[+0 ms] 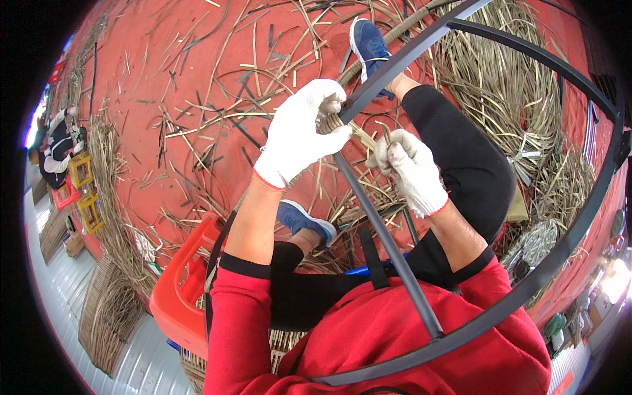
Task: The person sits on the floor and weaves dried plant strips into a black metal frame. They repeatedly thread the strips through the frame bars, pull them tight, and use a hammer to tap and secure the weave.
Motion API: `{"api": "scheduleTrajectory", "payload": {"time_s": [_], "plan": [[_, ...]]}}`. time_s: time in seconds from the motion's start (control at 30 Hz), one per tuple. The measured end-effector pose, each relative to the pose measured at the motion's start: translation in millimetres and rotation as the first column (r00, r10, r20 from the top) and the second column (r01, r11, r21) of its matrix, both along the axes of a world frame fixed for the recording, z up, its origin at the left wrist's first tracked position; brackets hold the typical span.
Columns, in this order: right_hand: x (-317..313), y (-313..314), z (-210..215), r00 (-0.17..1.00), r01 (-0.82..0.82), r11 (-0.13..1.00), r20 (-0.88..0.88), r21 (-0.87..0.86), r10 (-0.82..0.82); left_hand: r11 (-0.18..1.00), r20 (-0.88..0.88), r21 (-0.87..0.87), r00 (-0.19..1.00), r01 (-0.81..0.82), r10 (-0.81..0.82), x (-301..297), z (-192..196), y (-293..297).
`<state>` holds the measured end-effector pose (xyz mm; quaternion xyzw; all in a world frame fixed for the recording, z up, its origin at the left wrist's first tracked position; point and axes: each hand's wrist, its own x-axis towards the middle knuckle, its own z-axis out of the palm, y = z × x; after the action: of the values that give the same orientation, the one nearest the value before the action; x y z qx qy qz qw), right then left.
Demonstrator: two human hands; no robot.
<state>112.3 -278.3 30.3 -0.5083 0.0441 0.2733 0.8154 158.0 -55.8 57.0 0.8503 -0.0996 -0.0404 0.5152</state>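
Note:
A dark grey metal frame (388, 240) with a curved rim and straight bars leans across my lap. My left hand (296, 128), in a white glove, curls its fingers and thumb round a joint where the bars meet. Brownish woven strip (332, 122) is wrapped at that joint, partly hidden by the fingers. To the right of the bar, my right hand (413, 168), also gloved, is closed in a pinch on a thin wicker strip (385, 131), whose end sticks up past the fingers. Pale strip also shows between the two hands.
Loose strip offcuts (247, 99) litter the red floor covering (158, 85). A large bundle of strips (507, 85) lies at the right, beside my bent leg. A red plastic chair (178, 299) stands at lower left. Yellow crates (81, 171) and another person (56, 155) are at far left.

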Motion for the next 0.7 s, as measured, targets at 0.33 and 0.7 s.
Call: {"api": "scheduleTrajectory", "payload": {"time_s": [0.33,0.7], "plan": [[6,-5,17,0.999,-0.023,1.0,0.049,0.008,0.023,0.997,-0.163,-0.065,0.986,0.031,-0.041,-1,4,1],[50,33,70,0.968,-0.069,0.98,0.226,-0.184,0.111,0.927,0.234,0.374,0.97,-0.035,-0.058,-9,17,-4]]}}
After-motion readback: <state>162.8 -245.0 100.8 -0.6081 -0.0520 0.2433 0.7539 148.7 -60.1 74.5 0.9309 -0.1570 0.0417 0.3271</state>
